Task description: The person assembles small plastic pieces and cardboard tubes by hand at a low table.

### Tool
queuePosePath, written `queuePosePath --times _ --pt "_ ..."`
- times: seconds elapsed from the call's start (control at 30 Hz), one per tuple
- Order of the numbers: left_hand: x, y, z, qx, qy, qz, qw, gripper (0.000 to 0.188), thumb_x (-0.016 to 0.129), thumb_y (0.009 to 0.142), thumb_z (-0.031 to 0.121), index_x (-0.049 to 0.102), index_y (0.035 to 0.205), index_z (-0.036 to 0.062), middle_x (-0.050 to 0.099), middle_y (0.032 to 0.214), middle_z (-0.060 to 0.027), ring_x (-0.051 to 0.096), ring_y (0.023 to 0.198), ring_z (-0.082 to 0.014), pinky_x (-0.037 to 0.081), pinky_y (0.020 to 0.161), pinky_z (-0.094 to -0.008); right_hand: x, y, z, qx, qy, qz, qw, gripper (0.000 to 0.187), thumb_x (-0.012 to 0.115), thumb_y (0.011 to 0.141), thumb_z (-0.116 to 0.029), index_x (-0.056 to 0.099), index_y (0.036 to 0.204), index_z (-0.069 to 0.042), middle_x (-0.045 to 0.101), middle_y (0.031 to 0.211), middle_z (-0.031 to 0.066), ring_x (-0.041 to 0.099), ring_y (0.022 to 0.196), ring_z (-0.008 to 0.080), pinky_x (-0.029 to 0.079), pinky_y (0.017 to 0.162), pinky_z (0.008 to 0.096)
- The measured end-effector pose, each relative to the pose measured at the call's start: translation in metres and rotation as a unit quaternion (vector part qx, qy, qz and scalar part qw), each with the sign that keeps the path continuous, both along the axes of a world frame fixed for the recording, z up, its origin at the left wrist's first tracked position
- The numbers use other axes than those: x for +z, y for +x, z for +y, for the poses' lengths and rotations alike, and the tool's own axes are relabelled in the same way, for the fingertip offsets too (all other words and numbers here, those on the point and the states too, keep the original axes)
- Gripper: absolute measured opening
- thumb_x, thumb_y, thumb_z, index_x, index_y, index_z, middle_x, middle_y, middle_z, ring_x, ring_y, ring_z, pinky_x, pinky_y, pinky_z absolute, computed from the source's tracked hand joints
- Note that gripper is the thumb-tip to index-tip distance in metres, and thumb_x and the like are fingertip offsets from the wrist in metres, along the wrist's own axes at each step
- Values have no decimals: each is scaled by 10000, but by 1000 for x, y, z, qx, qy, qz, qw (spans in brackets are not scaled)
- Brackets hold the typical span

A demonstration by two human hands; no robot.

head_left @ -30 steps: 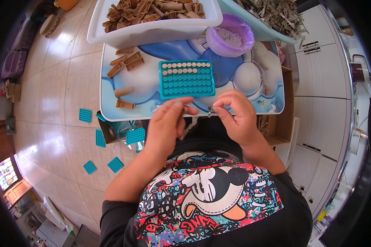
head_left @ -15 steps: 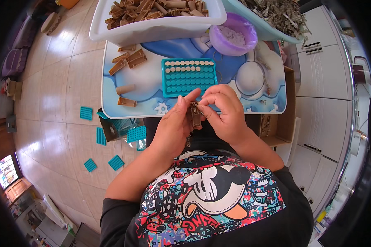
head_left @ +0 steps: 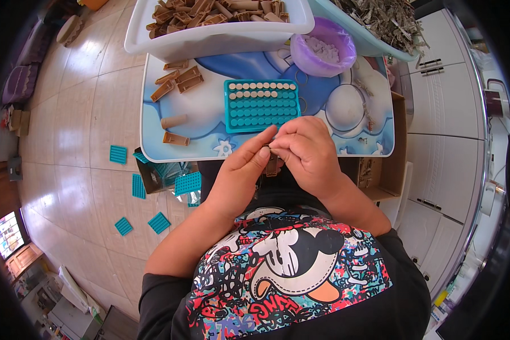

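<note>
Just off the table's near edge, my left hand (head_left: 243, 173) is closed around a narrow brown plastic piece (head_left: 272, 166), mostly hidden by the fingers. My right hand (head_left: 307, 152) meets it at the top end, thumb and fingertips pinched together; whatever is between them is too small to make out. Right beyond my fingertips lies a teal tray (head_left: 228, 120) of round cells. Small cream discs (head_left: 263, 86) fill its far row and most of the second.
Several loose brown pieces (head_left: 188, 80) lie on the table's left side. Behind stand a white bin (head_left: 221, 45) of brown pieces, a purple-lined bowl (head_left: 322, 67) of grey powder, and a pale blue tub (head_left: 368, 46) of dry strips. Teal trays (head_left: 159, 222) lie on the floor at left.
My left thumb has come up over the brown piece's upper end, covering more of it. My right fingertips stay pinched there. The tray and discs look the same.
</note>
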State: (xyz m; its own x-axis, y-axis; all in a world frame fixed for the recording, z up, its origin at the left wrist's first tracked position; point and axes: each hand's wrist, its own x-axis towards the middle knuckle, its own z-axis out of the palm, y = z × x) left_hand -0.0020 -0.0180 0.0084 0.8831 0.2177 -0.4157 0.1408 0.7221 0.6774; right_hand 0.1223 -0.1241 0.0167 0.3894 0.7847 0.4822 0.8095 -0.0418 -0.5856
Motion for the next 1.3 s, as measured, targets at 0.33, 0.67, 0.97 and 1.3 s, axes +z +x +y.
queuePosePath --times 0.33,0.67,0.97,1.3 --pt "2 1 7 63 -4 56 996 341 514 934 91 495 1257 -16 599 1119 -102 593 977 -155 472 875 -284 -3 -10 -7 14 -1 -12 1000 183 725 666 -85 619 815 -76 567 867 49 545 793 253 403 714 372" --pt "-4 7 -5 181 57 1 982 190 528 923 76 485 1091 0 580 1019 -79 580 929 -138 478 828 -267 -14 -31 -14 -45 -86 228 969 605 783 695 -219 452 1179 -68 623 815 90 623 712 254 476 613 356" --pt "-6 9 -8 238 108 -39 965 171 542 911 50 477 1066 18 579 1016 -95 589 920 -151 491 805 -277 -16 -44 -9 -10 -59 394 917 556 659 784 -16 367 1256 -57 620 773 86 623 666 170 479 610 282" --pt "-7 9 0 231 92 -34 968 152 538 912 57 486 1043 -1 561 1003 -115 609 988 -251 539 824 -348 -12 -24 -21 31 -7 310 950 351 565 805 65 493 1129 -48 532 704 41 542 609 120 430 563 252"
